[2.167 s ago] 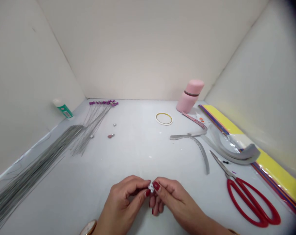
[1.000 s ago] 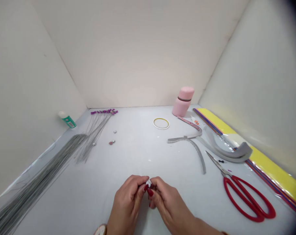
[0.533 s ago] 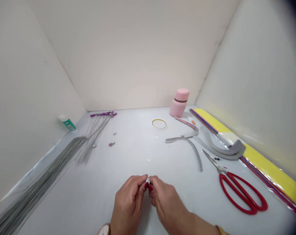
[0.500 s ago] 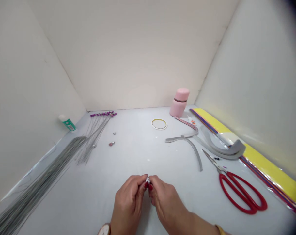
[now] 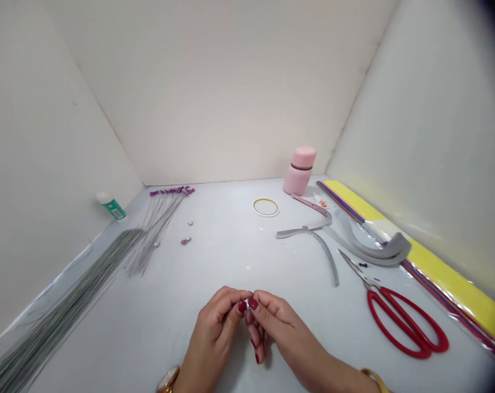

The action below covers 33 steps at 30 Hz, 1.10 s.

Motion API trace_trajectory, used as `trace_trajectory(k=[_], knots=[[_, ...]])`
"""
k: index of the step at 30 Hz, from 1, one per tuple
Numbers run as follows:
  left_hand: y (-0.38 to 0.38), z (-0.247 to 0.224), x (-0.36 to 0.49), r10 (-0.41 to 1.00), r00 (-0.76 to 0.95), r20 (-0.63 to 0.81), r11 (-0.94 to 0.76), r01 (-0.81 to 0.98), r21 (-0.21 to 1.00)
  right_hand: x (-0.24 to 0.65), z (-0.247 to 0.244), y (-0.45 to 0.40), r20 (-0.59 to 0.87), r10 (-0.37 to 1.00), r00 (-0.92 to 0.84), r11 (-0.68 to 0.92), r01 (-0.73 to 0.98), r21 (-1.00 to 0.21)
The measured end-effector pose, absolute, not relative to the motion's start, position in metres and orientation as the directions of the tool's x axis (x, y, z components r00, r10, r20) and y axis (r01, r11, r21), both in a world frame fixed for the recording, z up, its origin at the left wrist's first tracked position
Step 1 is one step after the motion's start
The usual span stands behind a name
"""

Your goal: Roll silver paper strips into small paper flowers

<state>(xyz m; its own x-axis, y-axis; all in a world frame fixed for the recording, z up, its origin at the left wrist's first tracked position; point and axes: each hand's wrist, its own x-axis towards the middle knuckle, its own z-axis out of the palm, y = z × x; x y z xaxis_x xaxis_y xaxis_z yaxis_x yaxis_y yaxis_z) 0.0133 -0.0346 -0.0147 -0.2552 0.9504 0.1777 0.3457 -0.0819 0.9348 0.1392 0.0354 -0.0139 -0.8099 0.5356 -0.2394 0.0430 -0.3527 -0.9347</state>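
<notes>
At the bottom middle, my left hand point(image 5: 216, 330) and my right hand point(image 5: 282, 333) meet at their fingertips. Between both thumbs and forefingers they pinch a tiny silvery piece point(image 5: 248, 303), mostly covered by the fingers. The lower fingers of my right hand curl beneath it. Left of centre on the table lie a small silvery bit point(image 5: 190, 223) and a reddish-silver bit point(image 5: 185, 240). Thin wire stems with purple tips point(image 5: 171, 191) lie at the back left, beside a long bundle of grey wires point(image 5: 79, 295).
Red-handled scissors point(image 5: 398, 316) lie open at right, near grey curved strips point(image 5: 324, 251). Yellow sheets point(image 5: 435, 267) run along the right wall. A pink bottle point(image 5: 300, 170) stands at the back, near a tape ring point(image 5: 266, 207). A green-white tube point(image 5: 112, 206) is at left.
Both thumbs have shifted over the tiny piece, and the hands have turned slightly. More of my right hand's lower fingers now shows.
</notes>
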Motion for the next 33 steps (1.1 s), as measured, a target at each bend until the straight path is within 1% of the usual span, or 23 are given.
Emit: trace_trajectory(k=[1,3,6,8,11,14,17,21,24,28,33], knots=[[-0.0347,-0.0154,0.0135,0.955,-0.248,0.165,-0.078,0.327,0.942,0.1386,-0.0146,0.0361,-0.250,0.526,-0.813,-0.393,0.028,-0.919],[-0.0354,-0.0165,0.0139,0.947,-0.270,0.174,-0.080,0.328,0.941,0.1375,-0.0157,0.0371,-0.251,0.542,-0.802,-0.415,0.004,-0.910],[-0.0363,-0.0166,0.0132,0.933,-0.254,0.256,-0.131,0.422,0.897,0.1367,-0.0172,0.0376,-0.234,0.570,-0.788,-0.356,0.020,-0.934],[-0.0363,-0.0166,0.0116,0.929,-0.222,0.298,-0.160,0.485,0.860,0.1369,-0.0186,0.0375,-0.219,0.573,-0.790,-0.291,0.053,-0.955],[-0.0356,-0.0181,0.0089,0.920,-0.224,0.321,-0.165,0.523,0.836,0.1386,-0.0199,0.0379,-0.200,0.567,-0.799,-0.171,0.123,-0.978],[-0.0351,-0.0205,0.0074,0.905,-0.240,0.351,-0.170,0.552,0.816,0.1418,-0.0193,0.0397,-0.147,0.594,-0.791,0.043,0.214,-0.976],[-0.0352,-0.0219,0.0070,0.903,-0.227,0.365,-0.173,0.585,0.792,0.1448,-0.0174,0.0421,-0.055,0.616,-0.785,0.274,0.280,-0.920],[-0.0360,-0.0221,0.0078,0.893,-0.206,0.401,-0.205,0.609,0.766,0.1462,-0.0164,0.0439,0.009,0.596,-0.803,0.467,0.338,-0.817],[-0.0361,-0.0207,0.0087,0.878,-0.192,0.439,-0.235,0.625,0.744,0.1456,-0.0176,0.0442,0.027,0.577,-0.816,0.553,0.366,-0.749],[-0.0357,-0.0179,0.0099,0.864,-0.190,0.467,-0.251,0.641,0.725,0.1447,-0.0192,0.0437,0.041,0.584,-0.810,0.622,0.415,-0.664],[-0.0364,-0.0183,0.0108,0.855,-0.181,0.486,-0.262,0.659,0.705,0.1465,-0.0198,0.0433,0.078,0.559,-0.825,0.665,0.391,-0.636]])
